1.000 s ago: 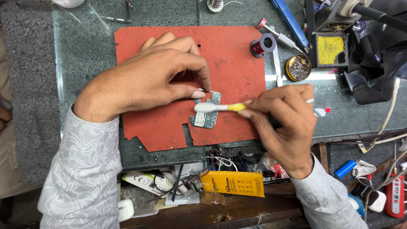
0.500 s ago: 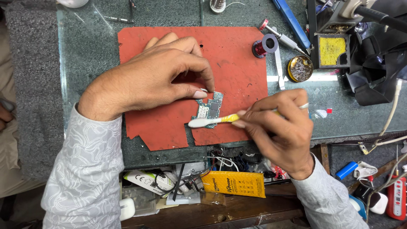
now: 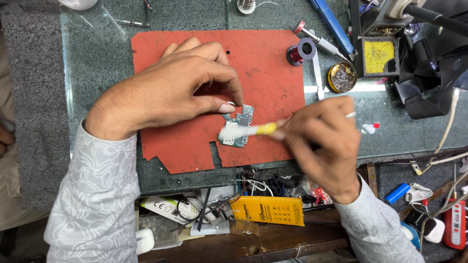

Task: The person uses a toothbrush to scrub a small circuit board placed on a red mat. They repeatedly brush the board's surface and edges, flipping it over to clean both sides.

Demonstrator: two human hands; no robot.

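Thin, brittle circuit board (image 3: 238, 124) is edge-pinned by left hand (image 3: 170, 92); right hand (image 3: 319, 141) grips the toothbrush (image 3: 248, 130).

This is a little repair workshop. A red work mat (image 3: 263, 63) lies on a glass table (image 3: 97, 58). Tools, wires and a yellow cleaning sponge (image 3: 379, 56) sit around.

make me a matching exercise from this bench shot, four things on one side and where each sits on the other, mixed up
Things:
1. circuit board
2. toothbrush
3. yellow sponge
4. yellow pouch

Places:
A. in a black holder at the bench's far right
B. in the right hand, head on the board
C. on the red mat, pinned by the left hand
D. on the lower shelf, below the glass top

Pairs: 1-C, 2-B, 3-A, 4-D
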